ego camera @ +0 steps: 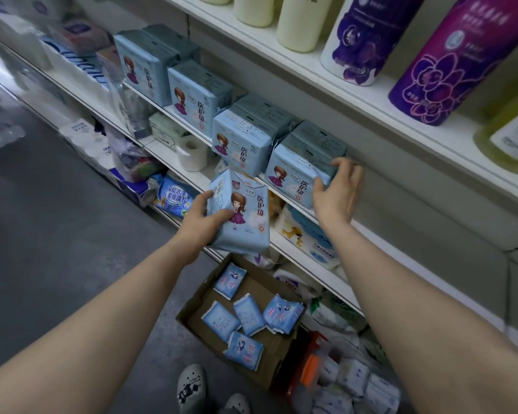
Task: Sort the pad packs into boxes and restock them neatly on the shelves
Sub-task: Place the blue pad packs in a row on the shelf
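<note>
My left hand (pixel 202 218) grips a light blue pad pack (pixel 245 216) with a cartoon girl on it, held in front of the middle shelf (pixel 284 201). My right hand (pixel 337 189) rests on the right end of the rightmost stack of pad packs (pixel 299 165) on that shelf, fingers curled over its top corner. Three more stacks of the same blue packs (pixel 245 138) stand in a row to the left. On the floor below, an open cardboard box (pixel 198 300) holds several smaller blue pad packs (pixel 248 315).
The upper shelf carries purple cylinders (pixel 449 61) and cream bottles (pixel 299 22). Lower shelves hold tissue rolls (pixel 192 153) and baby-wipe packs (pixel 311 234). Loose white packs (pixel 353 380) lie on the floor at right. My shoes (pixel 192 386) stand beside the box. Grey aisle floor lies to the left.
</note>
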`<state>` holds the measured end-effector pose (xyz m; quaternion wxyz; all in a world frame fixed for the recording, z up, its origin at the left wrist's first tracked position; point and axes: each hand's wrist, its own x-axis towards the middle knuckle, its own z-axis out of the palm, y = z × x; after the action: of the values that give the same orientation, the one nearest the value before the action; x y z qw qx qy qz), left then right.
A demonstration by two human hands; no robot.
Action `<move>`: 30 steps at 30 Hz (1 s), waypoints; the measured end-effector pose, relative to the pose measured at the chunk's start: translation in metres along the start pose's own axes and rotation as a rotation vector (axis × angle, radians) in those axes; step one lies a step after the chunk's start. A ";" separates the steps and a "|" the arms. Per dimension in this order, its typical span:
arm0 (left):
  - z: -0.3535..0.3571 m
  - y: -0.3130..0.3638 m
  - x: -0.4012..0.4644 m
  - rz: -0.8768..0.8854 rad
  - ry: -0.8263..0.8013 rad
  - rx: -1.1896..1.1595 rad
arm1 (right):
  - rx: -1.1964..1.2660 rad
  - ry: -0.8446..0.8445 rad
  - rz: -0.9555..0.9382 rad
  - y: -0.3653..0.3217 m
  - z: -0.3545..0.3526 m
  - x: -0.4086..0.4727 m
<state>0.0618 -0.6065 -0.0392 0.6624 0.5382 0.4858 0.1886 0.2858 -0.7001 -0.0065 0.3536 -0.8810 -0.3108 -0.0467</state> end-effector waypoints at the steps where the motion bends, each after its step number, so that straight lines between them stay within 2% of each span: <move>1: 0.004 0.003 -0.004 -0.012 -0.004 -0.040 | 0.045 -0.044 -0.005 -0.005 -0.002 -0.008; 3: 0.011 0.008 -0.013 -0.039 -0.030 -0.157 | 0.132 -0.311 0.125 -0.017 -0.002 -0.022; 6: 0.020 0.015 -0.023 -0.040 -0.120 -0.294 | 0.465 -0.837 0.529 -0.035 -0.007 -0.036; 7: 0.022 0.018 -0.026 -0.031 -0.149 -0.310 | 0.583 -0.896 0.595 -0.036 -0.008 -0.039; 9: 0.025 0.025 -0.032 -0.004 -0.148 -0.258 | 0.623 -0.879 0.543 -0.039 -0.009 -0.041; 11: 0.025 0.031 -0.033 0.050 -0.096 -0.115 | 0.465 -0.749 0.421 -0.043 -0.009 -0.040; 13: 0.021 0.040 -0.031 0.060 -0.164 -0.080 | 0.308 -0.654 0.296 -0.052 -0.009 -0.038; 14: 0.018 0.046 -0.030 0.031 -0.217 -0.100 | 0.296 -0.662 0.265 -0.058 -0.009 -0.037; 19: -0.015 0.065 -0.008 0.003 -0.386 -0.156 | 0.649 -0.772 0.356 -0.087 0.000 -0.028; 22: -0.044 0.071 0.013 -0.091 -0.457 -0.259 | 0.639 -0.721 0.308 -0.107 0.010 -0.019; 24: -0.064 0.079 0.028 -0.166 -0.561 -0.298 | 0.568 -0.661 0.287 -0.122 0.016 -0.009; 27: -0.087 0.091 0.047 -0.189 -0.695 -0.331 | 0.585 -0.776 0.405 -0.135 0.022 -0.003; 30: -0.099 0.102 0.064 -0.160 -0.761 -0.232 | 0.797 -0.776 0.547 -0.138 0.028 -0.004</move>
<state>0.0346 -0.4693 0.0291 0.8638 0.4518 0.2219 -0.0226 0.1985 -0.6065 0.0536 0.5159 -0.6817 -0.1733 0.4890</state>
